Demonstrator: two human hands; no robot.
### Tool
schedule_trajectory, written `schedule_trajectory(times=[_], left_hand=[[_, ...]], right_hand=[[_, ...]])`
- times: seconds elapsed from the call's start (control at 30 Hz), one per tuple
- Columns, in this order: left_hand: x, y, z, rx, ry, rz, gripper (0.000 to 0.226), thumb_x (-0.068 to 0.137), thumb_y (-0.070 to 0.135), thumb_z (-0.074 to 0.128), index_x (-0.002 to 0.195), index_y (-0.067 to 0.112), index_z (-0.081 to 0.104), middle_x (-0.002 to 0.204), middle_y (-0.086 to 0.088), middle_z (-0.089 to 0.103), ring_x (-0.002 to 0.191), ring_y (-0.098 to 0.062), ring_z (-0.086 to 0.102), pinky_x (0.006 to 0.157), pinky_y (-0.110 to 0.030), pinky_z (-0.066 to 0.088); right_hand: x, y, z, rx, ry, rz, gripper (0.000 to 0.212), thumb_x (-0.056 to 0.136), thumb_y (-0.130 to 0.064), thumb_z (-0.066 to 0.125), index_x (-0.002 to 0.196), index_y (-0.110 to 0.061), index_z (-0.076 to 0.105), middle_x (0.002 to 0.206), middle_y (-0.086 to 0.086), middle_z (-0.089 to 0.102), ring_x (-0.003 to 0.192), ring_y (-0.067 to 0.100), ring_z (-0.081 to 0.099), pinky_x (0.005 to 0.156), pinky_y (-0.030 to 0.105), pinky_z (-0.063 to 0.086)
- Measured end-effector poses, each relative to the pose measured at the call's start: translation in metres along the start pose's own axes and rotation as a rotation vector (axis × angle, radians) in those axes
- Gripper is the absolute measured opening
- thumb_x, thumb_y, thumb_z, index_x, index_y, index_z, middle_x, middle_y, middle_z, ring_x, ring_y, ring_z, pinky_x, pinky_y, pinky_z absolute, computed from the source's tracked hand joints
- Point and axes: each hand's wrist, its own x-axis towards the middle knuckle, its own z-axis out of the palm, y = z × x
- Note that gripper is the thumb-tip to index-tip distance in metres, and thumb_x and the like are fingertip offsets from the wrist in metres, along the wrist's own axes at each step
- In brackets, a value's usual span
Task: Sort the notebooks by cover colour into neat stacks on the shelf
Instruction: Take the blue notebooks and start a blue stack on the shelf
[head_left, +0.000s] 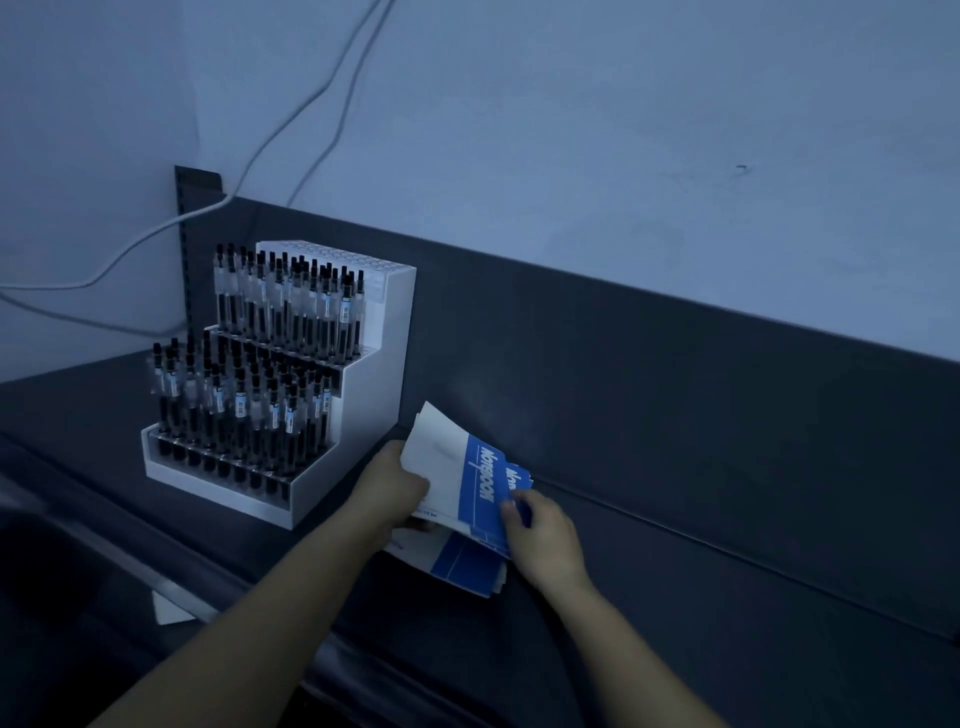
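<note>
Left hand, right hand: fingers grasping blue notebooks (tilted) on shelf.

The thin blue-and-white paper notebooks have smooth card covers with a slight sheen, and the upper ones curve limply. The dark grey flat shelf looks like matt painted metal, as does its upright back panel. The white stepped pen stand is smooth, matt plastic. The black-capped pens in it have clear, glossy plastic barrels. The pale wall is matt paint, faintly scuffed.
</note>
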Motion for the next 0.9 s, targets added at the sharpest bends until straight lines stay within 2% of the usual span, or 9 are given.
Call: schedule_trajectory(times=[0.07, 0.13, 0.27, 0.37, 0.5, 0.7, 0.83, 0.9], left_hand=[[0.001, -0.002, 0.004, 0.066, 0.009, 0.045, 0.025, 0.091, -0.004, 0.044, 0.109, 0.013, 0.045, 0.099, -0.01, 0.055, 0.085, -0.027, 0.057, 0.053, -0.036, 0.054], [0.006, -0.006, 0.001, 0.248, 0.046, 0.088, 0.02, 0.091, 0.001, 0.046, 0.108, 0.012, 0.049, 0.102, -0.01, 0.057, 0.087, -0.027, 0.058, 0.056, -0.035, 0.054], [0.013, -0.017, -0.018, 0.687, 0.122, 0.125, 0.024, 0.089, 0.01, 0.048, 0.112, 0.009, 0.055, 0.109, -0.008, 0.061, 0.095, -0.025, 0.058, 0.078, -0.034, 0.051], [0.011, -0.024, -0.03, 0.852, 0.136, 0.112, 0.018, 0.088, 0.017, 0.05, 0.103, 0.011, 0.057, 0.102, -0.007, 0.064, 0.089, -0.024, 0.061, 0.079, -0.039, 0.055], [0.007, -0.027, -0.03, 0.818, 0.1, 0.129, 0.022, 0.09, 0.018, 0.055, 0.108, 0.006, 0.058, 0.106, -0.009, 0.065, 0.089, -0.024, 0.061, 0.07, -0.03, 0.05], [0.003, -0.017, -0.026, 0.702, 0.103, 0.173, 0.022, 0.089, 0.013, 0.058, 0.109, 0.006, 0.061, 0.107, -0.009, 0.066, 0.087, -0.021, 0.059, 0.066, -0.026, 0.043], [0.003, -0.012, -0.02, 0.355, 0.025, 0.065, 0.009, 0.088, 0.001, 0.055, 0.096, 0.004, 0.057, 0.106, -0.016, 0.064, 0.088, -0.026, 0.058, 0.069, -0.031, 0.05], [-0.001, -0.008, -0.02, 0.165, -0.012, 0.003, 0.011, 0.089, -0.006, 0.053, 0.087, 0.004, 0.054, 0.104, -0.02, 0.061, 0.084, -0.028, 0.058, 0.067, -0.037, 0.053]], right_hand=[[-0.002, 0.001, -0.005, 0.024, 0.005, 0.047, 0.036, 0.098, -0.033, 0.047, 0.128, -0.013, 0.056, 0.126, 0.002, 0.057, 0.115, 0.017, 0.053, 0.087, 0.023, 0.039], [-0.006, -0.001, -0.006, 0.018, -0.045, 0.062, 0.037, 0.097, -0.034, 0.048, 0.129, -0.014, 0.054, 0.126, 0.002, 0.058, 0.113, 0.017, 0.055, 0.087, 0.024, 0.041], [-0.018, -0.012, -0.001, -0.089, -0.144, 0.006, 0.04, 0.095, -0.032, 0.053, 0.129, -0.012, 0.055, 0.13, 0.004, 0.057, 0.117, 0.019, 0.054, 0.094, 0.027, 0.042], [-0.023, -0.017, 0.004, -0.191, -0.219, -0.025, 0.047, 0.093, -0.037, 0.056, 0.135, -0.016, 0.051, 0.141, 0.001, 0.047, 0.126, 0.017, 0.046, 0.1, 0.026, 0.038], [-0.028, -0.023, 0.004, -0.214, -0.233, -0.023, 0.05, 0.093, -0.036, 0.057, 0.139, -0.016, 0.047, 0.145, 0.0, 0.042, 0.131, 0.017, 0.041, 0.103, 0.024, 0.034], [-0.028, -0.026, 0.007, -0.222, -0.229, -0.002, 0.049, 0.095, -0.034, 0.056, 0.14, -0.017, 0.046, 0.145, 0.0, 0.042, 0.131, 0.017, 0.041, 0.104, 0.025, 0.034], [-0.026, -0.024, 0.006, -0.158, -0.203, 0.052, 0.048, 0.096, -0.032, 0.054, 0.141, -0.017, 0.046, 0.147, 0.0, 0.041, 0.135, 0.016, 0.039, 0.108, 0.024, 0.03], [-0.024, -0.02, 0.006, -0.054, -0.142, 0.127, 0.047, 0.096, -0.031, 0.052, 0.141, -0.017, 0.047, 0.147, 0.0, 0.044, 0.134, 0.016, 0.041, 0.109, 0.025, 0.031]])
